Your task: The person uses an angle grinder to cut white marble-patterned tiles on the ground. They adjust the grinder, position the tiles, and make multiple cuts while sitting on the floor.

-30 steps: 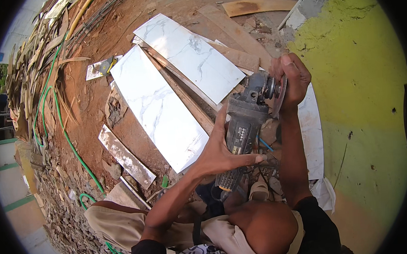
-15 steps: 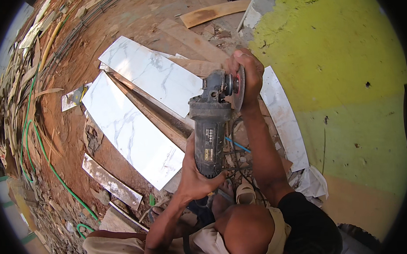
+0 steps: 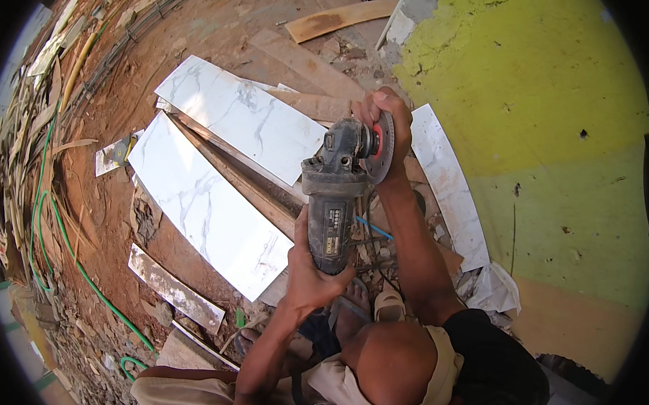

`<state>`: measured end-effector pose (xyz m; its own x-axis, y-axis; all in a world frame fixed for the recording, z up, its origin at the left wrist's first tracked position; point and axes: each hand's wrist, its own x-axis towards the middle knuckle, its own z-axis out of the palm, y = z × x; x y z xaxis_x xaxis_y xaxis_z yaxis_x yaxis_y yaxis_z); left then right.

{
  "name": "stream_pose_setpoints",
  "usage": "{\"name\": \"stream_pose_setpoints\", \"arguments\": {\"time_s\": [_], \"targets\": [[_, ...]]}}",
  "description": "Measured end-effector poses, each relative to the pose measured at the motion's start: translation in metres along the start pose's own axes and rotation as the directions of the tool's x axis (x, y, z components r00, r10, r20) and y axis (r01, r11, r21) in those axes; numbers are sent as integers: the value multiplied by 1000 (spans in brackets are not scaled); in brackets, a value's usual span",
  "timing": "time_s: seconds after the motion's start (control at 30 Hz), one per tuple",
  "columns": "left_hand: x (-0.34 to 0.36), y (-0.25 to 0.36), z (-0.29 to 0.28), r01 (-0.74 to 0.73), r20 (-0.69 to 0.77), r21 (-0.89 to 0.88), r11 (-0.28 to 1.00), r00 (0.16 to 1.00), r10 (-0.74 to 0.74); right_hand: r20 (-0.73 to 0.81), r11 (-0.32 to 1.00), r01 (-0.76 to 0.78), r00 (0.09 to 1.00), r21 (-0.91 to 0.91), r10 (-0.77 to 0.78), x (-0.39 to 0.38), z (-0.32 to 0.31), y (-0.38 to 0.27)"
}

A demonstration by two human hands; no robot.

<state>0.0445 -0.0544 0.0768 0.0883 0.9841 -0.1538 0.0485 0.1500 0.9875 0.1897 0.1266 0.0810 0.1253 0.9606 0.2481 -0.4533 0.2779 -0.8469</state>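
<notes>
A dark, dusty angle grinder (image 3: pixel 332 220) stands out in front of me, its gear head pointing away. My left hand (image 3: pixel 307 274) is closed round the lower end of its body, with the thumb across the bottom. On the right side of the head sits a round cutting disc (image 3: pixel 383 160) with a red centre. My right hand (image 3: pixel 396 123) is wrapped over the disc's far edge; the disc hides part of its fingers. Beyond and to the left of the grinder lie two white marbled tiles, a far tile (image 3: pixel 245 119) and a near tile (image 3: pixel 209 207).
A narrow tile strip (image 3: pixel 451 190) leans along the yellow-green wall (image 3: pixel 537 106) at right. A whitish strip (image 3: pixel 176 288) and a green hose (image 3: pixel 89 274) lie at left. Wooden boards (image 3: pixel 307 62) lie farther off. A blue cable piece (image 3: pixel 374 229) shows under the grinder.
The grinder has turned about its length, so more of the disc's flat face and red centre shows. My right hand has shifted slightly with the disc. My left hand keeps its hold.
</notes>
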Motion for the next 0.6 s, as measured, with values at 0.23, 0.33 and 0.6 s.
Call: {"name": "stream_pose_setpoints", "arguments": {"time_s": [0.23, 0.33, 0.6], "targets": [[2, -12, 3, -40, -54, 78, 996, 998, 44, 12, 994, -49, 999, 98, 48, -4, -5, 8], [1, -12, 2, -24, -46, 72, 997, 999, 28, 11, 996, -32, 999, 89, 31, -7, -7, 11], [0, -14, 3, 6, -46, 75, 997, 999, -2, -13, 979, -104, 994, 177, 108, -6, -11, 23]]}}
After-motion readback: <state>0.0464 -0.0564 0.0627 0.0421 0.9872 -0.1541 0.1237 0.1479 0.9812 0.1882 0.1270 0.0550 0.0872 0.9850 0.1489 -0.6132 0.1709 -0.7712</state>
